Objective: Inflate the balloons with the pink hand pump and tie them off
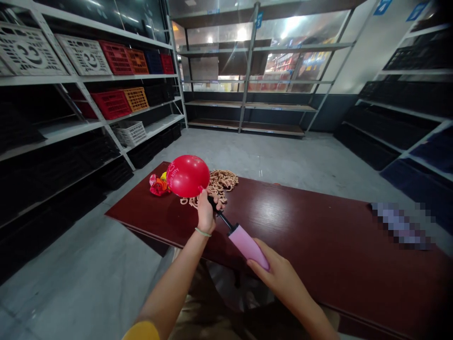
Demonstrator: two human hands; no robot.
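Note:
A red, partly inflated balloon [188, 176] with faint printing is at the tip of a hand pump. My left hand [207, 211], with a pale green band at the wrist, is closed round the pump's black end and the balloon's neck. The black rod runs from there into the pink pump barrel [248, 246]. My right hand [279, 271] grips the lower end of that barrel. Behind the balloon lies a pile of tan rope-like loops [224, 181]. Left of it are crumpled red and yellow pieces [159, 184], partly hidden by the balloon.
The dark red table [283, 222] stretches to the right, where a pixelated purple item [401, 225] lies near the edge. Shelves with red crates [111, 104] and white crates [130, 133] stand at left. A metal rack [247, 71] is at the back, with more shelves at right.

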